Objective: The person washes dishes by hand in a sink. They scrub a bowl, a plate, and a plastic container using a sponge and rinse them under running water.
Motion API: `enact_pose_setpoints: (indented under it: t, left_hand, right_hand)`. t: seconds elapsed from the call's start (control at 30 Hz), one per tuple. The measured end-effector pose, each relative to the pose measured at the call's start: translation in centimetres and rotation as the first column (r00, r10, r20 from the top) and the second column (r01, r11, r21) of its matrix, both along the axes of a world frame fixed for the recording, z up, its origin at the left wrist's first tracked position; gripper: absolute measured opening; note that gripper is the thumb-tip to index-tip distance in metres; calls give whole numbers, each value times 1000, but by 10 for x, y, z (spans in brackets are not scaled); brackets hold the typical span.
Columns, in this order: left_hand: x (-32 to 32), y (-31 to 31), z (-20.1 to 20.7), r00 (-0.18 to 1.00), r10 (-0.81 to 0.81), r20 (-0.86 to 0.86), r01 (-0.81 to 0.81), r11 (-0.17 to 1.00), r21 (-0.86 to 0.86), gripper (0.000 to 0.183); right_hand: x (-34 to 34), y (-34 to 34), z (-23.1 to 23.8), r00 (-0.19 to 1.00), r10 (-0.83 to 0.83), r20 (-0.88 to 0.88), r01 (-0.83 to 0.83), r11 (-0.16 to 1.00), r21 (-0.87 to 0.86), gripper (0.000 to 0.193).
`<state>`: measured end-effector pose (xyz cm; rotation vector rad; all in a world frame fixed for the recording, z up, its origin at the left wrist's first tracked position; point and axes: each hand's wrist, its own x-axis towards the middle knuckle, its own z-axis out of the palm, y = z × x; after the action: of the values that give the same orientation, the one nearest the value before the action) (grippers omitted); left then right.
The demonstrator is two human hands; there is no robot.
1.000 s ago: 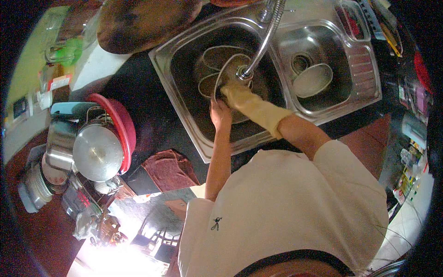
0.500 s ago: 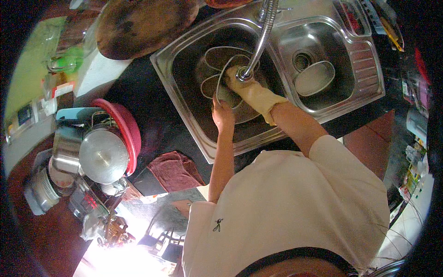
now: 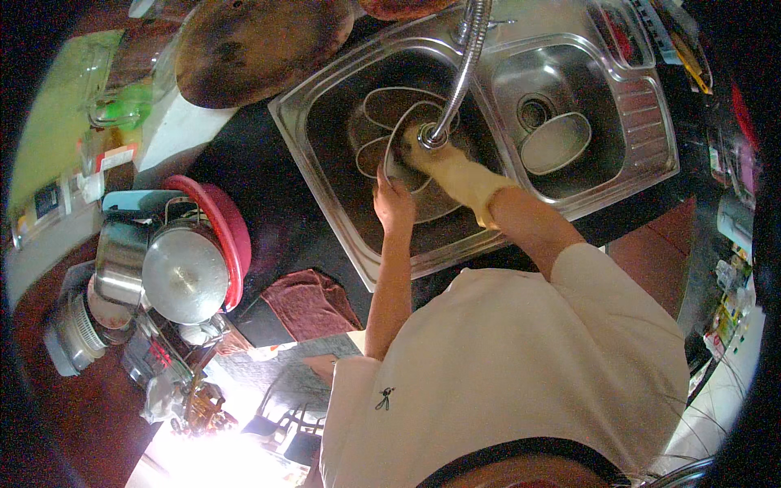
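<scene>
Left hand (image 3: 394,206) holds a bowl (image 3: 396,161); right hand (image 3: 420,154) inside, its grip I cannot tell.

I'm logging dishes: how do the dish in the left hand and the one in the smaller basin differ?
The held dish is gripped by the left hand, with the gloved right hand over it; the other dish is untouched. The held dish is over the larger basin, partly hidden; the other dish lies fully visible beside the drain. Both have rounded rims.

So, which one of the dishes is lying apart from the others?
The pale oval dish in the smaller basin. The others, including the dish the left hand grips, are in the larger basin.
</scene>
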<state>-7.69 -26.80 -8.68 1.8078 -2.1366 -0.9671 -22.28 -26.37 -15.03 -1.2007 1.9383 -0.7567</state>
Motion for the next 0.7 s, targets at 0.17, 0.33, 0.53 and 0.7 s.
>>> enact_pose_setpoints:
  t: [0.17, 0.33, 0.53, 0.7]
  left_hand:
    - [11, -3, 3, 997, 47, 66, -57, 988, 146, 47]
    - [8, -4, 11, 997, 57, 45, -62, 988, 138, 49]
    - [20, -12, -1, 998, 67, 9, -67, 994, 90, 39]
    - [21, -17, 8, 998, 64, -5, -63, 987, 150, 37]
  right_hand:
    - [18, -3, 26, 958, 203, -204, -155, 961, 229, 23]
    - [-3, 0, 25, 932, -146, 331, 237, 937, -255, 21]
    - [40, -2, 41, 882, 390, -262, -394, 918, 41, 22]
    - [37, 2, 48, 838, 545, -4, -545, 838, -12, 21]
